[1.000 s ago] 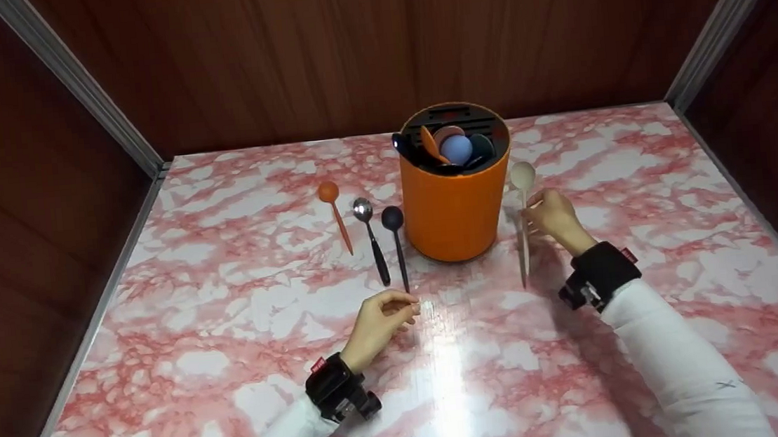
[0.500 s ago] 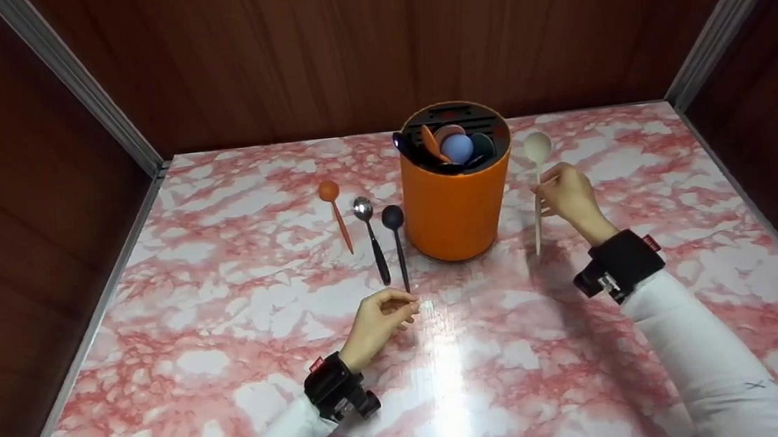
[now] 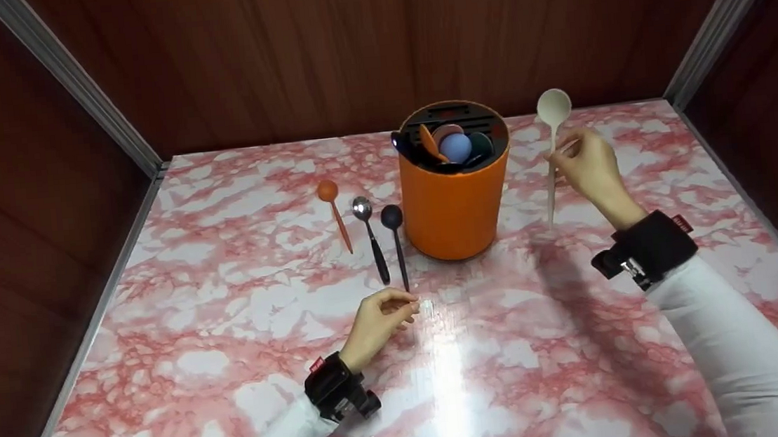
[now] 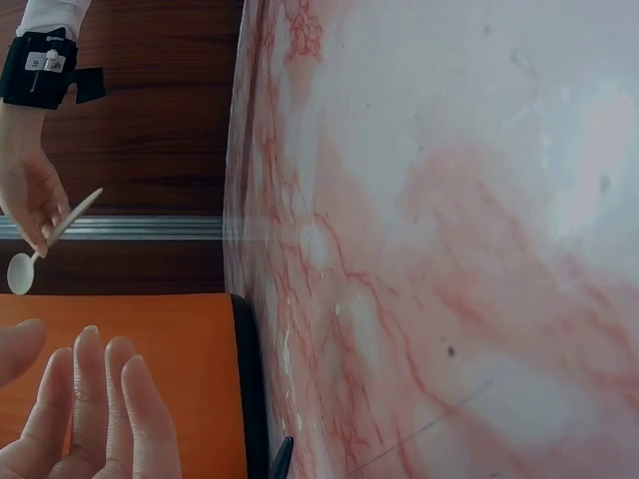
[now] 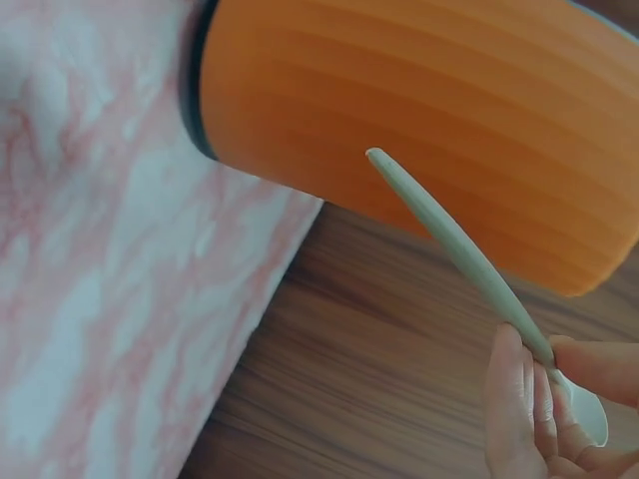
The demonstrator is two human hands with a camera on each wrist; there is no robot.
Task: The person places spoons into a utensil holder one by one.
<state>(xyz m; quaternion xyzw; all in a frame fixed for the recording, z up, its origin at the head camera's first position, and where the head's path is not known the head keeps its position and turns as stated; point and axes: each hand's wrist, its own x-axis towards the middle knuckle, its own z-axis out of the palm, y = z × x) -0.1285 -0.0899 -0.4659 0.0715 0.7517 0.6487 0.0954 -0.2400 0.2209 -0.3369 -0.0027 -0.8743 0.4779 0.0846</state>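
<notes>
My right hand [image 3: 590,167] pinches a cream spoon [image 3: 554,107] by its handle, bowl up, in the air to the right of the orange utensil holder [image 3: 456,216]. In the right wrist view the spoon's handle [image 5: 449,239] slants in front of the holder, thumb and fingers at its neck. My left hand [image 3: 378,325] holds nothing; its fingers are loosely bent near the handle end of a black spoon [image 3: 392,217]. Whether it touches that handle cannot be told. The left wrist view shows its relaxed fingers [image 4: 90,399] before the holder.
Left of the holder lie an orange spoon [image 3: 328,191] and a metal spoon with a black handle [image 3: 377,251]. Several utensils, among them a blue one [image 3: 456,149], stand in the holder's slotted black top. Wood panels [image 3: 346,46] enclose the marbled table [image 3: 194,320].
My right hand has lifted the cream spoon from low beside the holder, moving it up and to the right. My left hand stays where it was.
</notes>
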